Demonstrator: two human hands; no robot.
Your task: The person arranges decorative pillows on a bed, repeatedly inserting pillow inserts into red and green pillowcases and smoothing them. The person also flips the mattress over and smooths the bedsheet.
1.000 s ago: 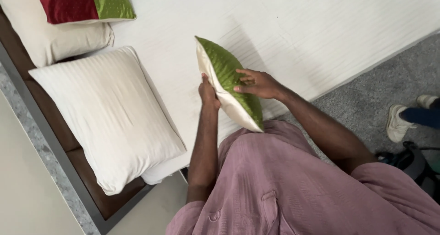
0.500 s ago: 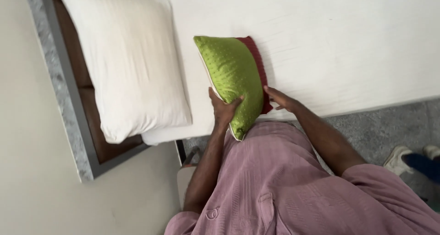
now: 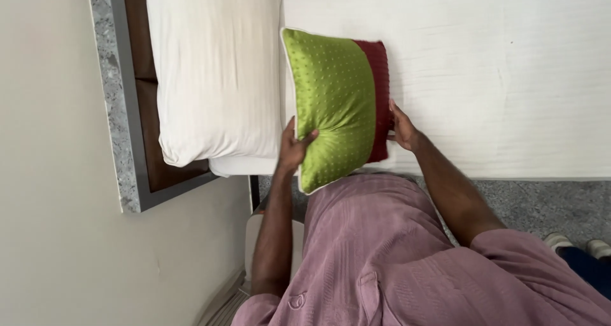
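A green and dark red cushion with white piping stands on its edge on the white bed, its green face towards me. My left hand grips its lower left edge, thumb across the green fabric. My right hand presses flat against the red side. A large white pillow lies just left of the cushion, close to its edge.
A brown headboard with a grey frame runs behind the pillow against a cream wall. Grey carpet lies beside the bed. Another person's shoes and blue trouser leg show at the lower right.
The cushion has turned from edge-on to showing its green face and has moved left towards the white pillow. My view has swung so that the second pillow and cushion are out of sight.
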